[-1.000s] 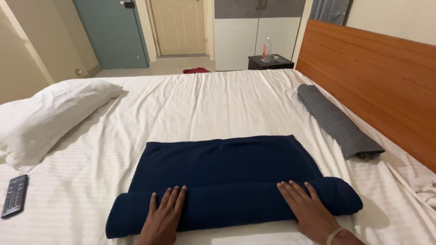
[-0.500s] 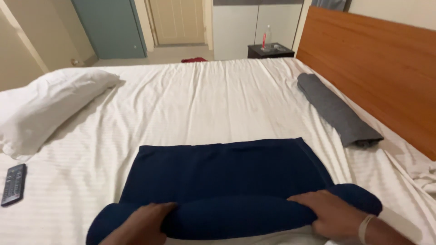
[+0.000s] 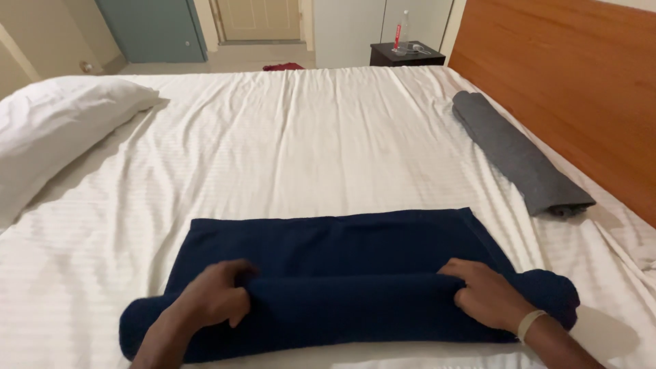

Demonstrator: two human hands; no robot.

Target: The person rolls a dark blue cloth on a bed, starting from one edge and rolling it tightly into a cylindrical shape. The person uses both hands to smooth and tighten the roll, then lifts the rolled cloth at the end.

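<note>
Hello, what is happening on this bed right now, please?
A person is rolling up a dark blue towel on a bed with a white sheet. The left hand and the right hand each grip the thick rolled part nearest the person, one toward each end; the far part lies flat. A grey towel, already rolled, lies near the wooden headboard. A white pillow lies at the left.

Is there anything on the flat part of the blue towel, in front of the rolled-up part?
Nothing visible. Both hands, left hand and right hand, rest on the roll of the dark blue towel; its flat part is bare. The rolled grey towel lies apart.
</note>
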